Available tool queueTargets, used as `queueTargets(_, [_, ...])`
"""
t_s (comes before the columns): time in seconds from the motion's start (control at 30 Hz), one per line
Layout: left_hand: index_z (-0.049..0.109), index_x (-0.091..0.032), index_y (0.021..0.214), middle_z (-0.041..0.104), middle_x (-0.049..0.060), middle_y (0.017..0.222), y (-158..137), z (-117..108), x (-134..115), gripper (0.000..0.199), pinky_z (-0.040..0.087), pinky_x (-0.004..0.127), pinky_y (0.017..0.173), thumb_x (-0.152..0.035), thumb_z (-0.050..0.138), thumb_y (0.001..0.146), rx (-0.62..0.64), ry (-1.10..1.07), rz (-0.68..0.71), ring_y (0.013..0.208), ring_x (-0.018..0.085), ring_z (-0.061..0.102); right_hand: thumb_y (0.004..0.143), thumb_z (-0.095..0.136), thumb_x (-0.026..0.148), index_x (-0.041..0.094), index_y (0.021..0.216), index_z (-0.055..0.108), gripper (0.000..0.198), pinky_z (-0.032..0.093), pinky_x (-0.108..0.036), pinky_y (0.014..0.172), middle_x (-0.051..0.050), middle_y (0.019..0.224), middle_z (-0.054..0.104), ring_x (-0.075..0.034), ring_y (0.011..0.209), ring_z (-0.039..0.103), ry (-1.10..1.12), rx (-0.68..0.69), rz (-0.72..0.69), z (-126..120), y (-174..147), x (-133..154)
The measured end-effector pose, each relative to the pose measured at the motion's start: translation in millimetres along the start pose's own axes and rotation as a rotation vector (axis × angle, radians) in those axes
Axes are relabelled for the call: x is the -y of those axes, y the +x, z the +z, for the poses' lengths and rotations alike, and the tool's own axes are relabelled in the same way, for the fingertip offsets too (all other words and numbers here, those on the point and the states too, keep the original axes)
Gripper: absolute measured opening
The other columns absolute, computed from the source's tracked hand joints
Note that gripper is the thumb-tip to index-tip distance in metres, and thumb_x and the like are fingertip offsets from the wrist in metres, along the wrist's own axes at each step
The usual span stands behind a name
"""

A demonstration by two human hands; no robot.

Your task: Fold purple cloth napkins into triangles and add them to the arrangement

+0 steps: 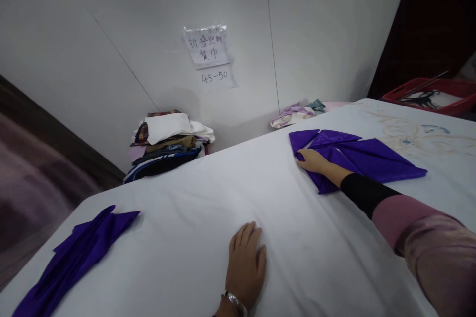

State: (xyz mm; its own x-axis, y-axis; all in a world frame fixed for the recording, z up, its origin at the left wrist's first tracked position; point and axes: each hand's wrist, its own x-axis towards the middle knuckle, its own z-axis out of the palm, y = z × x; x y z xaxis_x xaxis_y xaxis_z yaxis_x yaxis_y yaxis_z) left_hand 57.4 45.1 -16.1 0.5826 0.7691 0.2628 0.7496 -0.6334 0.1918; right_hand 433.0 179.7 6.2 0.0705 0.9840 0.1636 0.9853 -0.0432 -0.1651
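My left hand lies flat on the white tablecloth, fingers stretched out, holding nothing. A silvery band circles that wrist. Farther off to the right, my right hand pinches the left edge of a folded purple napkin, its fingertips partly hidden in the cloth. This napkin is flat, with pointed corners and several folded layers. At the table's left side is another purple cloth, loosely bunched lengthwise and apart from both hands.
A stack of folded clothes stands beyond the table's far edge, by the wall. More crumpled fabric lies farther right. A red basket sits at the far right corner. Handwritten paper signs hang on the wall.
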Motion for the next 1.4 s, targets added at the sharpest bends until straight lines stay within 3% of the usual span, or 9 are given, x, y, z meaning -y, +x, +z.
queueTargets(0.33, [0.054, -0.022, 0.123, 0.054, 0.005, 0.132, -0.4, 2.8, 2.8, 0.038, 0.040, 0.044, 0.100, -0.023, 0.045, 0.086, -0.023, 0.042, 0.010, 0.124, 0.023, 0.045, 0.086, 0.046, 0.033, 0.010, 0.117, 0.057, 0.040, 0.033, -0.036, 0.098, -0.016, 0.123, 0.056, -0.027, 0.116, 0.047, -0.022, -0.098, 0.031, -9.9, 25.9, 8.5])
queueTargets(0.57, [0.054, -0.021, 0.123, 0.055, 0.006, 0.131, -1.0, 4.7, 6.8, 0.038, 0.043, 0.044, 0.097, -0.024, 0.045, 0.086, -0.053, 0.093, 0.049, 0.122, 0.024, 0.047, 0.084, 0.048, 0.038, 0.016, 0.128, 0.050, 0.049, 0.022, -0.053, 0.103, -0.016, 0.142, 0.038, -0.034, 0.131, 0.028, -0.058, 0.013, 0.098, 7.5, 50.4, 20.3])
queueTargets(0.83, [0.054, -0.021, 0.123, 0.055, 0.006, 0.131, -1.6, 4.9, 6.2, 0.039, 0.043, 0.044, 0.097, -0.024, 0.046, 0.086, -0.063, 0.089, 0.049, 0.122, 0.024, 0.047, 0.087, 0.040, 0.036, 0.018, 0.127, 0.052, 0.045, 0.024, -0.054, 0.100, -0.016, 0.139, 0.042, -0.034, 0.127, 0.035, -0.079, 0.129, 0.173, 12.8, 51.7, 9.2])
queueTargets(1.03, [0.054, -0.021, 0.123, 0.055, 0.006, 0.131, -0.6, 6.4, 7.2, 0.038, 0.042, 0.043, 0.098, -0.023, 0.045, 0.086, -0.063, 0.079, 0.044, 0.122, 0.023, 0.047, 0.088, 0.039, 0.037, 0.016, 0.133, 0.046, 0.050, 0.020, -0.056, 0.102, -0.018, 0.144, 0.034, -0.036, 0.131, 0.028, -0.062, 0.127, 0.187, 10.0, 50.5, 13.2])
queueTargets(1.23, [0.055, -0.022, 0.122, 0.054, 0.006, 0.131, 2.2, 8.3, 7.3, 0.037, 0.038, 0.044, 0.101, -0.025, 0.043, 0.087, -0.032, 0.028, -0.001, 0.123, 0.023, 0.045, 0.090, 0.039, 0.041, 0.012, 0.137, 0.041, 0.055, 0.014, -0.055, 0.105, -0.020, 0.147, 0.027, -0.036, 0.136, 0.018, -0.040, 0.106, 0.107, -8.4, 25.3, 40.5])
queueTargets(1.4, [0.057, -0.020, 0.119, 0.055, 0.007, 0.130, 9.2, 6.3, 2.6, 0.036, 0.036, 0.045, 0.102, -0.023, 0.044, 0.085, -0.019, -0.031, -0.058, 0.122, 0.024, 0.045, 0.089, 0.042, 0.043, 0.015, 0.139, 0.038, 0.058, 0.017, -0.047, 0.108, -0.016, 0.149, 0.027, -0.029, 0.137, 0.019, 0.013, 0.154, -0.073, -24.4, -32.6, 93.6])
